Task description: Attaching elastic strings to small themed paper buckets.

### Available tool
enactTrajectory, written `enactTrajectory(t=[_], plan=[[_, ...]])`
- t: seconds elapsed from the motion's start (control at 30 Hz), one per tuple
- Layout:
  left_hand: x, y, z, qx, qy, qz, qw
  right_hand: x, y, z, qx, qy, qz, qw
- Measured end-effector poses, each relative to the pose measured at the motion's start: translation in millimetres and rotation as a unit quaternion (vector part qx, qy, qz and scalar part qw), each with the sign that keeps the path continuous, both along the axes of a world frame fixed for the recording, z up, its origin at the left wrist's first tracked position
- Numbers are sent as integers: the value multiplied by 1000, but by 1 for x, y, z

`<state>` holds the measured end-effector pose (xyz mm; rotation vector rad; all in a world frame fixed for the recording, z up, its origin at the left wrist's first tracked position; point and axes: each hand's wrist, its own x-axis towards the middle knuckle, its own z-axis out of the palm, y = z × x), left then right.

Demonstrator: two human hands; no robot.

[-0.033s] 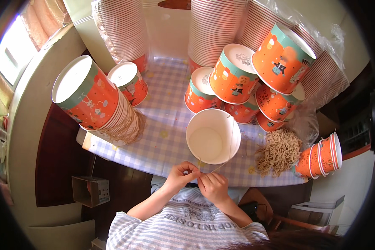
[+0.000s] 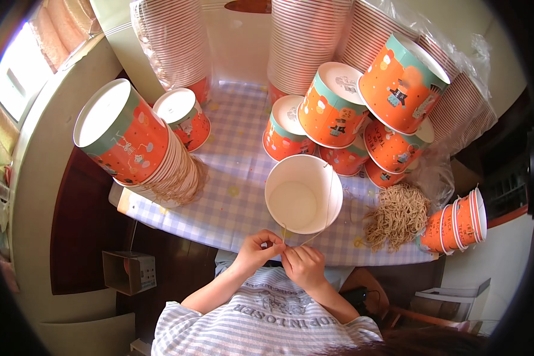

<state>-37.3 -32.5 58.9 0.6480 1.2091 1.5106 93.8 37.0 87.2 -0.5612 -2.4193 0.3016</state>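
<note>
A white-lined paper bucket (image 2: 293, 204) stands on the table right in front of me, its mouth tilted toward me. A thin tan string (image 2: 318, 235) runs from the bucket's far right rim across the opening and down to my fingers. Another short piece rises from my fingertips to the near rim. My left hand (image 2: 260, 249) is closed in a pinch on the string just below that rim. Beside it, fingertips almost touching, my right hand (image 2: 303, 264) also pinches the string. Any knot between the fingers is too small to make out.
Orange-and-green buckets (image 2: 333, 107) stand upside down in piles at right. A nested bucket stack (image 2: 130, 136) leans at left. Wrapped stacks (image 2: 175, 47) line the back. A tangled string heap (image 2: 397, 216) and a sideways bucket stack (image 2: 455, 224) lie near the table's right edge.
</note>
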Motion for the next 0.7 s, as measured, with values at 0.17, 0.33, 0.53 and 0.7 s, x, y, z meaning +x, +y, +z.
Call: enactTrajectory(t=[0.17, 0.33, 0.53, 0.7], plan=[[4, 3, 0, -11, -1, 24, 1000, 0, 0, -4, 35, -28, -10, 999], [2, 8, 6, -48, -93, 28, 994, 0, 0, -10, 21, -32, -3, 999], [-4, 22, 12, -34, -74, 80, 993, 3, -1, -10, 25, -61, 11, 998], [-11, 28, 15, -44, -73, 85, 993, 4, -1, -10, 30, -64, 15, 997]])
